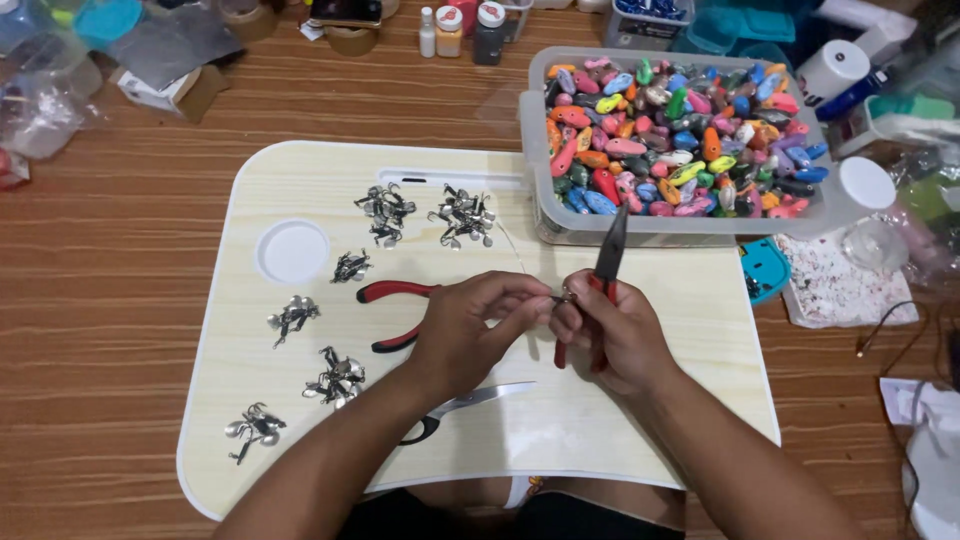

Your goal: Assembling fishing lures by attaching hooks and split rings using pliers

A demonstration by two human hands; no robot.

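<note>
over the pale wooden lap tray (pixel 640 330), right hand (pixel 610 335) grips slim red-handled pliers (pixel 605 265); left hand (pixel 470 330) fingers pinch a tiny metal piece (pixel 562 297).

Home craft workspace — small-scale lure or trinket assembly by look of it. Wood-grain surface (pixel 120 300) crowded with clutter: clear bin (pixel 560 215) heaped with small coloured painted bodies, piles of metal hooks and blades (pixel 385 212) on pale lap tray (pixel 240 420), spare red-handled pliers (pixel 392 312), scissors (pixel 462 408), small bottles (pixel 450 30) — hobby bench, not factory.
</note>
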